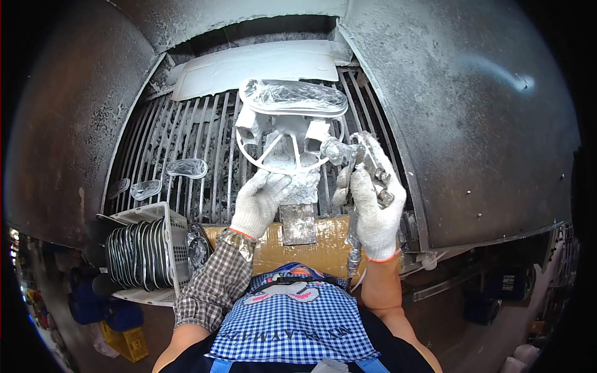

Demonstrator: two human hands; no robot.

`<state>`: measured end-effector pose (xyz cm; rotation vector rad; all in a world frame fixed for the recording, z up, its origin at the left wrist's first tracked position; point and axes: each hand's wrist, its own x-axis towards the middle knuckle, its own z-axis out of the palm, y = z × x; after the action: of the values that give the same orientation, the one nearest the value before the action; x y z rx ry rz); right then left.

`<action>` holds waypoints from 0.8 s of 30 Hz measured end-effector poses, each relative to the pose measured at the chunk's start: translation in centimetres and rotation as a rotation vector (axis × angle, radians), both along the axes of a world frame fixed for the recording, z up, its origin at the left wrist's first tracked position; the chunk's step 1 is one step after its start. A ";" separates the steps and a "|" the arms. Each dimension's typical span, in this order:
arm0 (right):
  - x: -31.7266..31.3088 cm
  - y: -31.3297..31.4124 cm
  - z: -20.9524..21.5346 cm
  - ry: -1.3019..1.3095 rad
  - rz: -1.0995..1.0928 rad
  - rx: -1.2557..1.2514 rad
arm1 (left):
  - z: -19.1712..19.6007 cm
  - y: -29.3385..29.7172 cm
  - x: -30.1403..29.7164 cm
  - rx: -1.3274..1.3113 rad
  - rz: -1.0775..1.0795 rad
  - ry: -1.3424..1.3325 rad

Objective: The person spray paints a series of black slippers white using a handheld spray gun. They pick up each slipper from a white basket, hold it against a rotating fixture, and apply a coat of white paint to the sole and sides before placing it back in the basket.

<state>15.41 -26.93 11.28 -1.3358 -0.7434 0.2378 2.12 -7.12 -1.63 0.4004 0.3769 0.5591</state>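
Note:
My right hand (378, 205), in a white knitted glove, is wrapped round a spray gun (348, 152) caked with pale residue. The gun's nozzle points left, close to a white wheel-shaped stand (272, 152) with spokes. At the near rim of that stand is my gloved left hand (260, 200), its fingers drawn together against the rim; part of their grip is hidden. On top of the stand's white blocks lies a shoe sole (293, 98) with crinkled clear film over its upper face and a white edge. A crusted post (300, 189) rises beneath the wheel.
Residue-coated metal bars (205, 137) run under the stand, between dark booth walls (491, 124). Several small film-covered pieces (186, 168) lie on the bars at left. A white plastic basket (177, 242) holds a row of dark soles (138, 255). Brown tape covers the front ledge (329, 239).

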 end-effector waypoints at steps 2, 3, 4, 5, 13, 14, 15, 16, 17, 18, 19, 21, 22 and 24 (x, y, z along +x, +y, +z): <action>0.1 -0.3 0.0 0.035 -0.011 0.018 | 0.3 0.1 -0.1 -0.007 0.002 -0.010; 0.0 -0.4 0.1 0.064 -0.014 0.038 | 0.2 0.2 -0.2 0.000 0.004 -0.007; -0.2 -0.6 0.4 0.116 -0.012 0.076 | 0.0 0.4 -0.3 0.007 0.005 -0.003; -0.3 -0.7 0.6 0.168 -0.010 0.115 | -0.2 0.5 -0.4 0.014 0.006 0.000; 0.6 -2.8 1.0 0.224 -0.074 0.173 | -1.0 2.2 -1.1 0.031 0.046 0.022; 0.7 -3.1 1.0 0.206 -0.080 0.173 | -1.1 2.5 -1.1 0.012 0.057 0.014; 0.6 -3.2 1.1 0.213 -0.097 0.173 | -0.8 2.6 -1.1 0.013 0.069 0.026; 0.5 -3.3 1.2 0.219 -0.114 0.172 | -0.5 2.7 -1.1 0.013 0.081 0.038; 0.3 -3.5 1.5 0.226 -0.131 0.172 | -0.3 2.8 -1.2 0.013 0.093 0.050; -0.2 -3.9 1.9 0.311 -0.060 0.202 | -0.3 3.1 -1.6 0.055 0.086 0.034; -0.4 -4.3 1.9 0.288 -0.027 0.169 | -0.5 3.4 -1.8 0.038 0.114 0.039; -0.6 -4.9 1.9 0.241 0.040 0.103 | -1.0 4.0 -1.9 0.003 0.170 0.049; -0.7 -4.9 1.7 0.259 0.035 0.137 | -1.2 4.2 -1.8 -0.004 0.185 0.008; -0.7 -4.8 1.7 0.274 -0.019 0.163 | -1.4 4.0 -1.7 0.002 0.181 0.027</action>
<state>14.72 -31.77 12.98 -1.1270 -0.5080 0.3307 0.40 -3.16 -3.06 0.3785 0.4409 0.7315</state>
